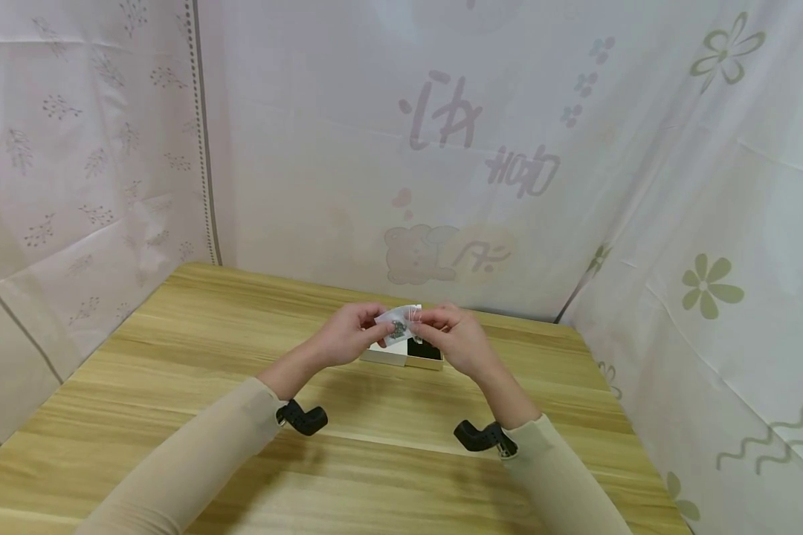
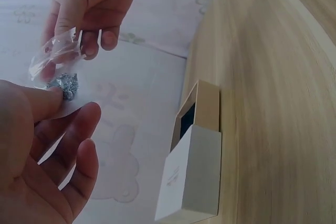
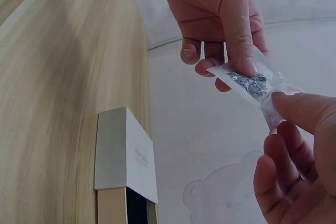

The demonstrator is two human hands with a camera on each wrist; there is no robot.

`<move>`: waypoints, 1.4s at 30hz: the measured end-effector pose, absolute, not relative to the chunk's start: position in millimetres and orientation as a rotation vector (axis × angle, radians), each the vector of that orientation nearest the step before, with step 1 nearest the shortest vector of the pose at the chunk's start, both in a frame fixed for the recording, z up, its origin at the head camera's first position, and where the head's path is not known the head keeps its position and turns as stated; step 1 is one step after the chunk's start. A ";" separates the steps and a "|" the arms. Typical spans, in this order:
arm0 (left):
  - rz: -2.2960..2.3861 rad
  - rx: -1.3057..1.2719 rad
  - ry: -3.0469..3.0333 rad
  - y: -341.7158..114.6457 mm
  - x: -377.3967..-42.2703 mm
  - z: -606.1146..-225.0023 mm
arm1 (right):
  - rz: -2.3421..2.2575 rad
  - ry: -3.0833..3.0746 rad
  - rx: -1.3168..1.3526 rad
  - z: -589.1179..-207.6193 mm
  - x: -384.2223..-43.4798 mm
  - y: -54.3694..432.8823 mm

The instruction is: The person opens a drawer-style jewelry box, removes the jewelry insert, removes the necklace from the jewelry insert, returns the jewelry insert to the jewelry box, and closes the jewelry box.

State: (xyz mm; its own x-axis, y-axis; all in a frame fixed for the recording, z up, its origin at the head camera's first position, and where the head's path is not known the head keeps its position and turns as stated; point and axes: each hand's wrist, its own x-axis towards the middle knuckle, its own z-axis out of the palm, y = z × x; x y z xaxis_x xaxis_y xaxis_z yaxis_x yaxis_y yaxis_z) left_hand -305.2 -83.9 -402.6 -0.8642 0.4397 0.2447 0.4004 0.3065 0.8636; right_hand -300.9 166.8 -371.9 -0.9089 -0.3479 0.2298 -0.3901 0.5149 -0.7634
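Note:
Between my two hands is a small clear plastic bag with a silvery, chain-like piece of jewelry inside. My left hand pinches the bag's lower end, its thumb lying over the silvery piece. With thumb and fingers my right hand pinches the bag's other end, which looks crumpled in the right wrist view. Below the hands a small white box sits on the table, its tan inner drawer partly slid out. Dark lining shows in the drawer.
The wood-grain table reaches back to a pale printed curtain, which also hangs along both sides. Black wrist mounts are strapped at both sleeve cuffs.

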 end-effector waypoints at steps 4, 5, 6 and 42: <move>1.628 0.810 2.526 -83.8 -305.2 -402.0 | 1.356 -2.696 0.667 -371.1 -300.9 165.9; 1.625 0.810 2.528 -83.9 -305.0 -401.8 | 1.356 -2.698 0.670 -371.0 -300.9 165.6; 1.622 0.810 2.529 -83.9 -304.9 -401.5 | 1.355 -2.699 0.673 -371.0 -301.0 165.6; 1.584 0.830 2.569 -79.4 -303.2 -402.4 | 1.401 -2.696 0.681 -377.1 -301.0 164.5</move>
